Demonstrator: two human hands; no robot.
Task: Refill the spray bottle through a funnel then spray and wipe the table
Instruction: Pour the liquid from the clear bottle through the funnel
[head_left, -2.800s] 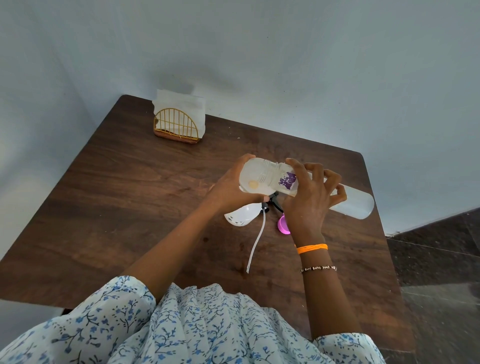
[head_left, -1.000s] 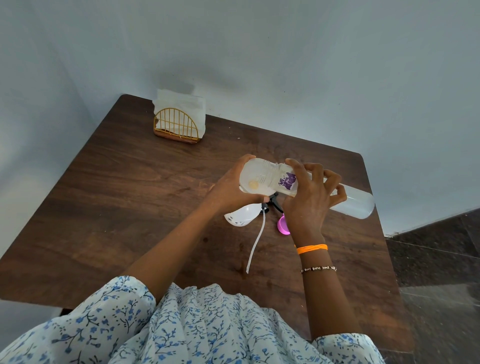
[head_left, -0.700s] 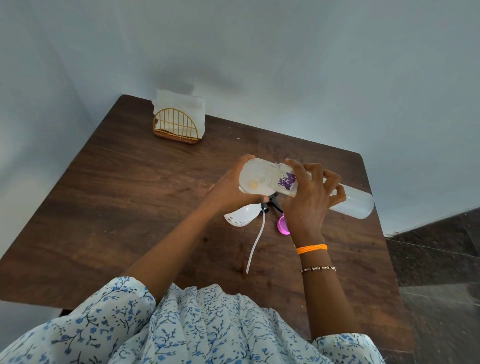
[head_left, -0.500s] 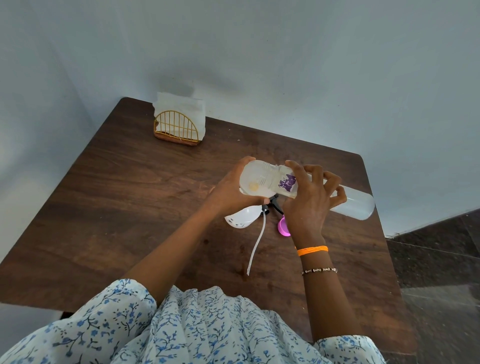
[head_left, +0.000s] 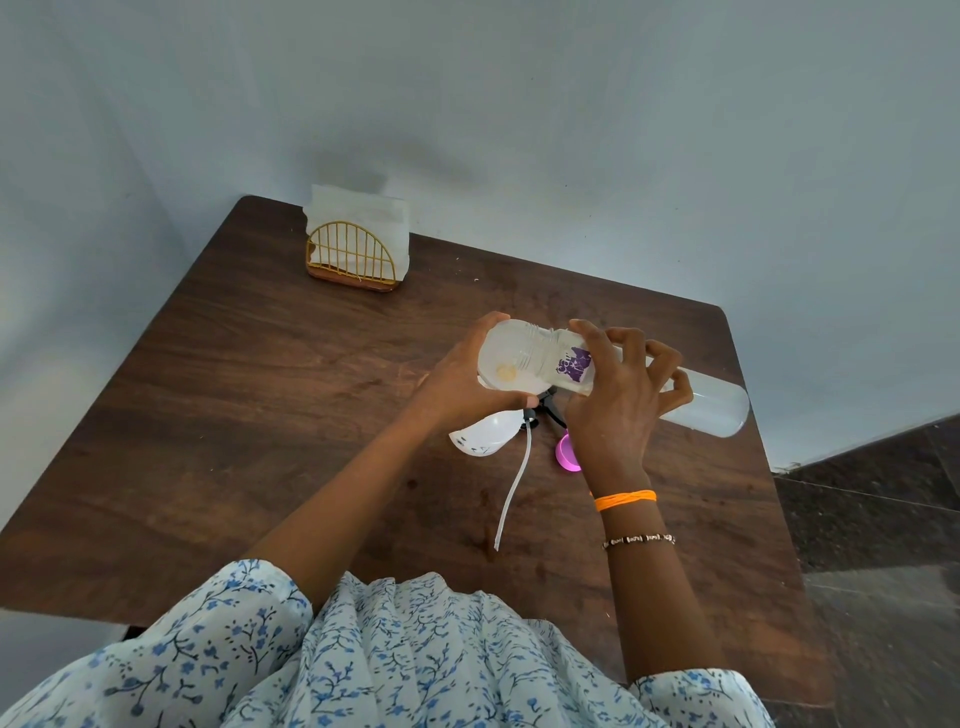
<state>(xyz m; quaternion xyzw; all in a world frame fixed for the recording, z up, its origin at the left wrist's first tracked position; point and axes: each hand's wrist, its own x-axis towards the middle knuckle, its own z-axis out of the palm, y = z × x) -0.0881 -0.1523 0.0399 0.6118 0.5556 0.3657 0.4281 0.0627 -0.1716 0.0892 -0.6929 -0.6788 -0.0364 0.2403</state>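
Room as I see it on the head feed: pale blue-grey painted walls (head_left: 571, 130) meet in a corner beyond the hands, up and to their left. Soft, even light, with a faint shadow on the wall behind the far table edge. Dark brown wood-grain table (head_left: 234, 415) with rounded corners fills the space under and around the hands. Dark speckled stone floor (head_left: 883, 519) shows to the right of the hands; a pale skirting line runs where it meets the wall.
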